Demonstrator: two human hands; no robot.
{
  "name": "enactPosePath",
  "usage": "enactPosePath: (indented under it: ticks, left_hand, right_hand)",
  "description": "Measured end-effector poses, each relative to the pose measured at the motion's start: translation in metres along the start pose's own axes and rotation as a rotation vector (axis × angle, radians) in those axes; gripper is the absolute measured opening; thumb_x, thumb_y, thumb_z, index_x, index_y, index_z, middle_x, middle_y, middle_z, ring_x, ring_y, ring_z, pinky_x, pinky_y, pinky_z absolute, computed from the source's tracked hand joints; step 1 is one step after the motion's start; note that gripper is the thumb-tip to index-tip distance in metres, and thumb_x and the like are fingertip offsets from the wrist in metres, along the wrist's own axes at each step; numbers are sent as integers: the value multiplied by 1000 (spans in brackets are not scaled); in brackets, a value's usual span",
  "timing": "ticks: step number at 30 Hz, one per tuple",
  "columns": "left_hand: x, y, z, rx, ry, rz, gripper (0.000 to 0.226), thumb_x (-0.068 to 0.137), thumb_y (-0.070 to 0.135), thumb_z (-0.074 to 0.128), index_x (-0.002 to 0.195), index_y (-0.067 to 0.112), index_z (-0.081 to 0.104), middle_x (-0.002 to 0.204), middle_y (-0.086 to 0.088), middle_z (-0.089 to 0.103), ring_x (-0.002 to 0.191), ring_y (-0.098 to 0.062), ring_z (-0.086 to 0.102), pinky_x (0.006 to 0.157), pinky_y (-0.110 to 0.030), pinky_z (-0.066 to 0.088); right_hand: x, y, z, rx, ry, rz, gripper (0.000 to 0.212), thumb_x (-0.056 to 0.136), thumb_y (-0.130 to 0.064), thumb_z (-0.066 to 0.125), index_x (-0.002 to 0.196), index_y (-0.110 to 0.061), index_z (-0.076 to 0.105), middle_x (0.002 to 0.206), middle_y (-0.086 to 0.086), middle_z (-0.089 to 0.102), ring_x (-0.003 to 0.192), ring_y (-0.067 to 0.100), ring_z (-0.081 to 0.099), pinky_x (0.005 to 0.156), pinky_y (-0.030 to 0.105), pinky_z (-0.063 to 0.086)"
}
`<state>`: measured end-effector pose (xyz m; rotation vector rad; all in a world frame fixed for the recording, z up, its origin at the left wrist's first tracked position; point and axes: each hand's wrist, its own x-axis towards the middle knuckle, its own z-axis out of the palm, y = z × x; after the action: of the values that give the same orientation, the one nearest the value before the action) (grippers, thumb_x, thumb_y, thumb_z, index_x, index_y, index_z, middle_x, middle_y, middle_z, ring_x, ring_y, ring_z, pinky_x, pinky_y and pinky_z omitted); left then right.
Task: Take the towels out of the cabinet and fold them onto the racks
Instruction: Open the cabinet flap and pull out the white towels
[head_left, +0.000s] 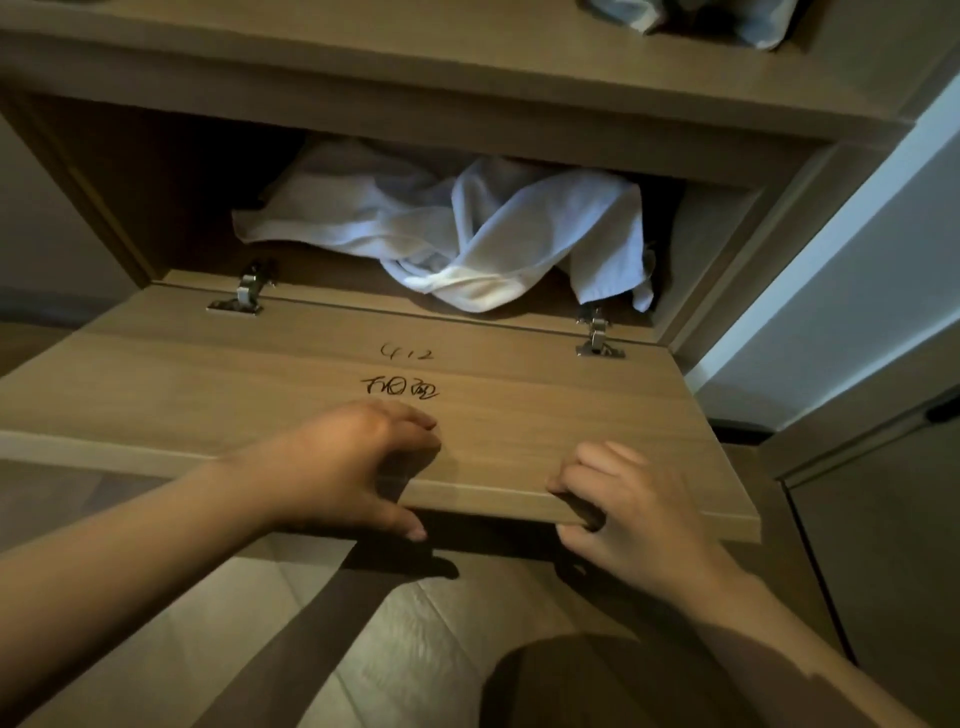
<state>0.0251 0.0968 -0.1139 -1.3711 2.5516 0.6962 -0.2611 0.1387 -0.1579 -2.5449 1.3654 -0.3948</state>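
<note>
Nearest, low in view, is a dark rounded shape, prob. the person's clothing; can't tell more. Under it is wood-look floor w/ shadows of both arms.

Both bare forearms reach fwd. The left hand grips the front edge of the drop-down door, fingers curled on the top face, thumb hooked under the edge. The right hand grips the same edge further right, fingers bent over the top, thumb below.

The door lies open, approx. level, sticking out toward the person w/ its inside face up. Black handwritten marks sit mid-panel, just beyond the left hand's fingertips. At the door's far edge, 2 metal hinges, the left hinge & the right hinge, tie it to the cabinet.

Inside the open compartment lie the white towels, unfolded & bunched in a heap, centre to right. One end droops at the front lip near the right hinge. Both hands are well apart from them.

Above is a shelf w/ some pale cloth at the top edge, mostly cut off. Right of the cabinet is a pale wall, & nearer, another flat panel.
</note>
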Motion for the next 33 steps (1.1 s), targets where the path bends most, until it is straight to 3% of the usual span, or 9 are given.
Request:
enactPosePath:
  ticks: [11, 14, 17, 19, 21, 24, 27, 29, 33]
  left_hand:
    - [9, -15, 32, 153, 119, 149, 72, 84, 47, 66, 147, 29, 37, 157, 7, 27, 143, -13, 24, 112, -19, 16]
    - [9, -19, 31, 104, 152, 186, 69, 81, 43, 71, 142, 24, 46, 154, 4, 36, 143, -17, 29, 113, -22, 19]
    - [6, -18, 31, 152, 222, 255, 66, 66, 31, 86, 126, 12, 64, 137, -9, 57, 130, -31, 51, 107, -38, 37]
    - [6, -17, 32, 194, 248, 289, 66, 54, 26, 93, 113, 6, 72, 122, -15, 66, 113, -38, 62, 91, -50, 50]
    - [7, -17, 35, 196, 245, 305, 67, 52, 25, 94, 112, 5, 72, 121, -16, 67, 111, -40, 63, 88, -53, 52]
    - [9, -18, 42, 176, 231, 292, 66, 57, 26, 92, 116, 5, 70, 125, -16, 64, 116, -40, 60, 94, -52, 50]
    - [12, -18, 51, 211, 248, 308, 68, 53, 27, 94, 113, 4, 71, 123, -17, 66, 113, -41, 62, 90, -53, 51]
    - [14, -20, 57, 234, 265, 318, 70, 49, 28, 95, 110, 3, 72, 120, -18, 67, 110, -41, 63, 88, -53, 52]
    - [12, -18, 75, 184, 331, 278, 65, 53, 23, 93, 111, 3, 70, 121, -17, 65, 108, -39, 63, 92, -48, 52]
  right_hand:
    - [-10, 10, 27, -72, 23, -37, 22, 77, -30, 72, 98, -24, 66, 98, -9, 59, 87, 10, 53, 58, 19, 41]
    - [-7, 13, 25, -39, 14, 41, 40, 76, -40, 72, 112, -24, 65, 111, -7, 60, 105, 12, 54, 90, 26, 45]
    - [-7, 9, 24, 37, -41, 253, 71, 71, -51, 77, 135, -31, 51, 132, -19, 43, 125, -1, 32, 109, 29, 23]
    - [-18, -1, 27, 203, 42, 442, 61, 73, -50, 74, 128, -42, 50, 124, -29, 39, 119, -7, 37, 102, 22, 33]
    - [-34, -14, 31, 405, 238, 632, 24, 74, -55, 66, 96, -46, 59, 98, -23, 58, 94, -3, 57, 74, 14, 49]
    - [-48, -20, 38, 885, 315, 1127, 37, 69, -60, 64, 82, -27, 71, 72, -8, 72, 69, 8, 70, 49, 11, 48]
    - [-46, -15, 47, 1616, 249, 1535, 32, 79, -32, 68, 103, -11, 68, 89, 17, 76, 82, 28, 75, 56, 31, 60]
    - [-37, -11, 49, 1995, 453, 1623, 49, 78, -14, 65, 127, -10, 58, 113, 32, 65, 105, 43, 66, 66, 44, 61]
    - [-18, -13, 51, 1991, 613, 1736, 21, 84, -3, 69, 103, -1, 59, 106, 31, 62, 111, 40, 59, 79, 47, 55]
